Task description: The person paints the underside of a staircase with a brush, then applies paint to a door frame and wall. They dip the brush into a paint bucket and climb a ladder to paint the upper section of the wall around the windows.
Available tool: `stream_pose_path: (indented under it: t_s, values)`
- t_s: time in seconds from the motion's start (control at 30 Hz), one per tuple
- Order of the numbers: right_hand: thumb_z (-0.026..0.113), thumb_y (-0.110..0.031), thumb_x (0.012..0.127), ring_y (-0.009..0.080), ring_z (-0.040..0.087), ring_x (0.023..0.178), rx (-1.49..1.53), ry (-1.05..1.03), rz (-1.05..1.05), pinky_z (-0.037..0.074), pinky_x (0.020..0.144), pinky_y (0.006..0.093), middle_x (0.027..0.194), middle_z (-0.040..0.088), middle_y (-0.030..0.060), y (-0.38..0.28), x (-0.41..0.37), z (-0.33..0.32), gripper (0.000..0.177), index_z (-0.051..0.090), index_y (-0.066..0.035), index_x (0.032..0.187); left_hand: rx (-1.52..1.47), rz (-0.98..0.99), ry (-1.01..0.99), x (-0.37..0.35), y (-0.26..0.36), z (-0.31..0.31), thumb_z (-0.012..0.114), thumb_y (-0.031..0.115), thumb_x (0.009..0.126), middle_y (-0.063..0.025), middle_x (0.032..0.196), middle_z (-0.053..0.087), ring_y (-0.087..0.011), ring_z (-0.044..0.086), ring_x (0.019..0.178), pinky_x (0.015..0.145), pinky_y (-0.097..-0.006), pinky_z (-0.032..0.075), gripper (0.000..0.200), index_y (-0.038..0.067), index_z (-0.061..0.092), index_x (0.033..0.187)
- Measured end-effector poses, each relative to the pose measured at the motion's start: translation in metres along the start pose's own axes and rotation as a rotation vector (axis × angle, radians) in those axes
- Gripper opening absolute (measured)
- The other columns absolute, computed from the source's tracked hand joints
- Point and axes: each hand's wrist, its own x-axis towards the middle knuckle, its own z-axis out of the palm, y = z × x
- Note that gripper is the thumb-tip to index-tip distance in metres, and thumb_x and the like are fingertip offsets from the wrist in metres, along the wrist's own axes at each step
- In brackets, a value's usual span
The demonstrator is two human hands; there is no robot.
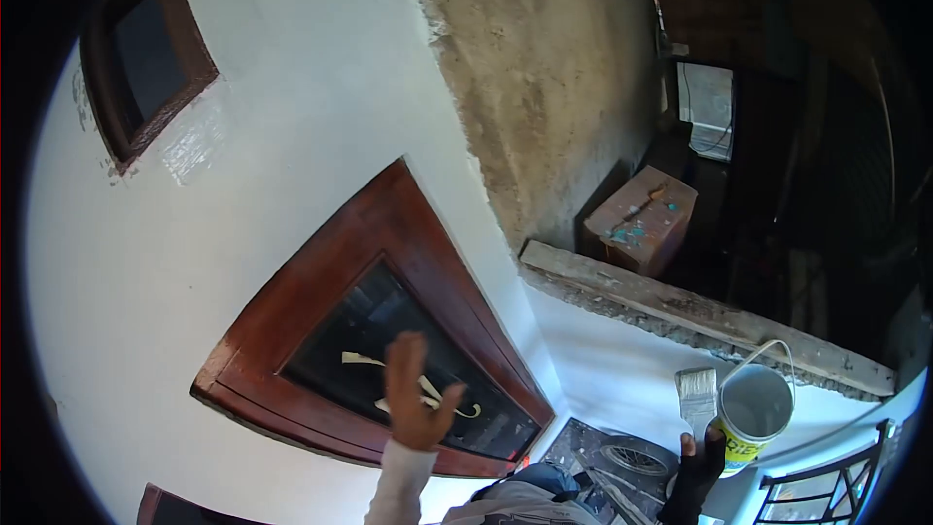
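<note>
My left hand is raised with its fingers apart and holds nothing. It is in front of the dark glass of a brown wooden window frame set in a white painted wall. My right hand, dark and low at the right, grips a wide flat paintbrush with its bristles up. A white paint bucket with a yellow label is held against the same hand, its wire handle arching above it.
Rough unpainted plaster covers the wall to the right of the white paint. A concrete ledge runs below it, with a paint-spotted wooden box behind. A second window is at the upper left. A metal railing and a tyre lie below.
</note>
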Motion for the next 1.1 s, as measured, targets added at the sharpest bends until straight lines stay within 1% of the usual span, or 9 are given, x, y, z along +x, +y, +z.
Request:
stream_pose_path:
  t_s: [0.07, 0.2, 0.27, 0.4, 0.5, 0.63, 0.73, 1.0, 1.1]
  values:
    - [0.079, -0.028, 0.098, 0.0234, 0.059, 0.093, -0.081, 0.089, -0.093, 0.047, 0.084, 0.0401, 0.102, 0.064, 0.0073, 0.018, -0.017, -0.012, 0.043, 0.067, -0.001, 0.128, -0.116, 0.108, -0.09, 0.027, 0.011, 0.046, 0.085, 0.029, 0.089, -0.0257, 0.149, 0.057, -0.0474, 0.051, 0.141, 0.12, -0.055, 0.037, 0.075, -0.005, 0.054, 0.148]
    - [0.064, -0.012, 0.107, 0.0242, 0.07, 0.1, -0.097, -0.178, 0.014, 0.059, 0.082, 0.0307, 0.115, 0.072, 0.0161, -0.027, -0.022, -0.036, 0.033, 0.062, 0.004, 0.136, -0.366, 0.115, -0.21, 0.071, 0.025, 0.145, 0.077, 0.032, 0.1, -0.026, 0.157, 0.048, -0.0455, 0.046, 0.145, 0.121, -0.0515, 0.038, 0.069, 0.002, 0.049, 0.156]
    - [0.071, -0.014, 0.103, 0.0298, 0.071, 0.107, 0.02, -0.143, 0.168, 0.06, 0.086, 0.0369, 0.12, 0.074, 0.0179, -0.034, -0.024, -0.036, 0.032, 0.067, 0.004, 0.13, -0.293, 0.141, -0.175, 0.085, 0.031, 0.192, 0.071, 0.034, 0.104, -0.0239, 0.163, 0.043, -0.0458, 0.041, 0.15, 0.126, -0.0558, 0.032, 0.066, 0.008, 0.046, 0.16]
    - [0.078, -0.021, 0.098, 0.0359, 0.071, 0.105, -0.431, -0.381, 0.095, 0.057, 0.097, 0.0447, 0.122, 0.073, 0.0204, -0.042, -0.015, -0.038, 0.036, 0.072, 0.004, 0.124, -0.234, 0.17, -0.271, 0.082, 0.032, 0.26, 0.064, 0.038, 0.108, -0.0237, 0.165, 0.041, -0.045, 0.037, 0.153, 0.127, -0.0576, 0.03, 0.063, 0.01, 0.045, 0.161]
    - [0.077, -0.013, 0.095, 0.033, 0.07, 0.108, -0.312, -0.35, -0.126, 0.057, 0.093, 0.0432, 0.118, 0.074, 0.0189, -0.025, -0.026, -0.034, 0.028, 0.073, 0.002, 0.118, -0.219, 0.159, -0.342, 0.06, 0.031, 0.286, 0.061, 0.039, 0.109, -0.022, 0.167, 0.039, -0.0434, 0.035, 0.156, 0.128, -0.0559, 0.029, 0.061, 0.011, 0.047, 0.161]
    - [0.076, -0.009, 0.092, 0.0331, 0.07, 0.107, -0.219, -0.43, 0.067, 0.058, 0.091, 0.0445, 0.117, 0.074, 0.0186, -0.027, -0.021, -0.03, 0.029, 0.074, 0.002, 0.118, -0.181, 0.182, -0.289, 0.046, 0.033, 0.304, 0.061, 0.042, 0.108, -0.0178, 0.17, 0.037, -0.0406, 0.031, 0.159, 0.131, -0.0558, 0.025, 0.062, 0.013, 0.048, 0.161]
    - [0.079, -0.012, 0.091, 0.0313, 0.071, 0.1, -0.353, -0.426, -0.192, 0.059, 0.088, 0.0443, 0.109, 0.075, 0.0152, -0.031, -0.013, -0.032, 0.034, 0.073, -0.001, 0.122, -0.107, 0.186, -0.293, 0.044, 0.033, 0.303, 0.062, 0.044, 0.107, -0.0165, 0.17, 0.037, -0.0391, 0.029, 0.16, 0.131, -0.0583, 0.02, 0.064, 0.014, 0.047, 0.162]
    - [0.078, -0.026, 0.093, 0.0336, 0.07, 0.108, -0.733, -0.505, -0.067, 0.056, 0.092, 0.046, 0.112, 0.074, 0.0172, -0.024, -0.028, -0.041, 0.039, 0.074, -0.002, 0.124, -0.079, 0.171, -0.289, 0.041, 0.027, 0.318, 0.067, 0.048, 0.102, -0.0139, 0.169, 0.037, -0.0361, 0.026, 0.161, 0.131, -0.0636, 0.013, 0.07, 0.017, 0.047, 0.161]
    - [0.079, -0.029, 0.093, 0.0363, 0.073, 0.091, -0.354, -0.408, 0.009, 0.058, 0.081, 0.0472, 0.098, 0.076, 0.017, -0.048, -0.01, -0.041, 0.039, 0.076, -0.001, 0.119, -0.064, 0.197, -0.274, 0.042, 0.024, 0.319, 0.071, 0.048, 0.1, -0.0135, 0.168, 0.038, -0.0356, 0.027, 0.161, 0.131, -0.0645, 0.012, 0.071, 0.017, 0.048, 0.16]
